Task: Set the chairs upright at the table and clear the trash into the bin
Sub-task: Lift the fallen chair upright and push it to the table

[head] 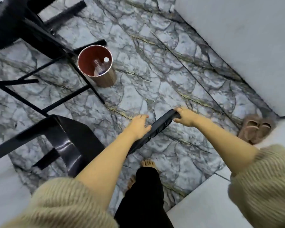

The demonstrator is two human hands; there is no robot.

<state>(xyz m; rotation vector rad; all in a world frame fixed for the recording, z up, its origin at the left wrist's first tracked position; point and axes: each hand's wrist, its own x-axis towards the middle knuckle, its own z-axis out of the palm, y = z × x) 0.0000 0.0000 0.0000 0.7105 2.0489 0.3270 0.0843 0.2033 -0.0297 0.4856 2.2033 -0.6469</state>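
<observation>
A black chair stands in front of me, its glossy seat at lower left. Both my hands hold its backrest top edge. My left hand grips the nearer part of that edge and my right hand grips its far end. A round bin with a red inside and ribbed brown wall stands on the floor beyond. Two clear plastic bottles lie inside it.
The black table with thin metal legs and crossbars fills the upper left, close to the bin. A pair of tan slippers lies at the right by the white wall. My bare feet stand on the marble floor.
</observation>
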